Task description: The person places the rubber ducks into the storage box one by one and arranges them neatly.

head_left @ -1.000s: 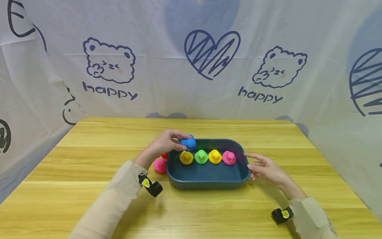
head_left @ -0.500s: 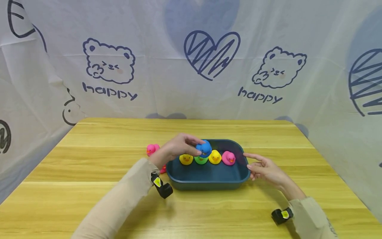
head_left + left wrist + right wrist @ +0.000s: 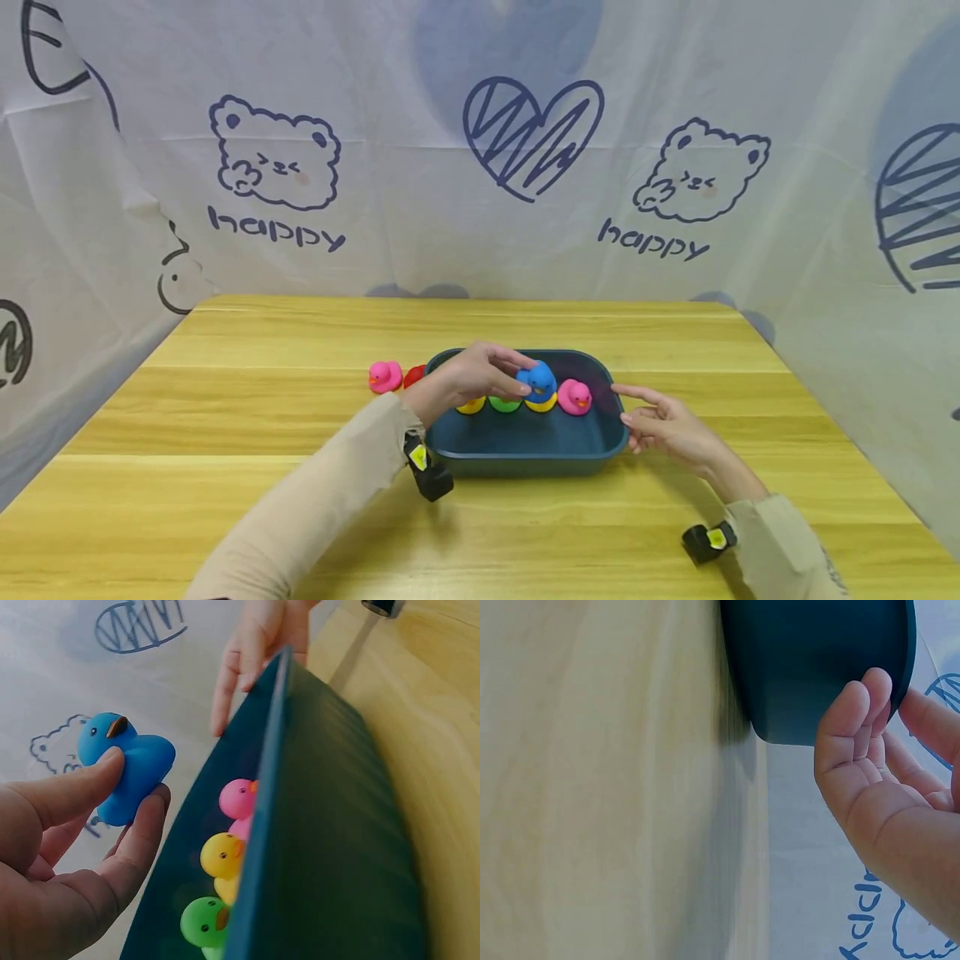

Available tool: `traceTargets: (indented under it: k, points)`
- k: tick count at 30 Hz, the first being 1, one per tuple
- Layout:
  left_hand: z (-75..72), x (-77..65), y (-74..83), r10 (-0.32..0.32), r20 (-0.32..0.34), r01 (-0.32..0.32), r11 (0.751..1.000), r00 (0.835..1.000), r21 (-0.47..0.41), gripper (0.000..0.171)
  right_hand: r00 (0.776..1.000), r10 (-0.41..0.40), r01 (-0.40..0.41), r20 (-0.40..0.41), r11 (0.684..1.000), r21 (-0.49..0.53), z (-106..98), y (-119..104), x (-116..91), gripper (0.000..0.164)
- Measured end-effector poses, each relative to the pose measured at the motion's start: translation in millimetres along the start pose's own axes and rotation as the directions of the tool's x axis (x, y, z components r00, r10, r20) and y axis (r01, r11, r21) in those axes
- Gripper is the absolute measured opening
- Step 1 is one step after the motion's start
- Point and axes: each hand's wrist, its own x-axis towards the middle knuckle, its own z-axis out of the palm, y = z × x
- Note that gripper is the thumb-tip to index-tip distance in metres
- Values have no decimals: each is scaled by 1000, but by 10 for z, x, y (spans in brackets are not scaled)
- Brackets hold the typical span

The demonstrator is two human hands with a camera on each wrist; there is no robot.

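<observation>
My left hand point(image 3: 483, 375) pinches a blue rubber duck point(image 3: 538, 382) between thumb and fingers, over the dark teal plastic basin point(image 3: 525, 456). The left wrist view shows the thumb on the near side of the duck's body. Inside the basin stands a row of ducks: a yellow one point(image 3: 471, 406) on the left, a green one point(image 3: 506, 405), a second yellow one point(image 3: 542, 405) partly hidden by the blue duck, and a pink one point(image 3: 575, 397) on the right. My right hand point(image 3: 671, 427) touches the basin's right end with extended index finger and thumb, other fingers loosely bent.
Left of the basin, a pink duck point(image 3: 386, 377) and a partly covered red duck point(image 3: 414, 377) lie on the wooden table point(image 3: 225, 483). A white printed cloth point(image 3: 420, 208) hangs behind the table.
My left hand has carried the blue duck rightward, from the basin's left end to above the second yellow duck. My right hand and the basin have stayed in place.
</observation>
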Motion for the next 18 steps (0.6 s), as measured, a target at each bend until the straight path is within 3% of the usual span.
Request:
traceTargets:
  k: [7,18]
  points:
    - [139,123,-61,-36,28,36,999,999,8,34,1000,10,-10,-4,1000,6,1,13,-3,57]
    - [348,271,-76,-93,61,86,990,994,112,29,1000,-1,1,11,1000,23,-3,10,-4,56]
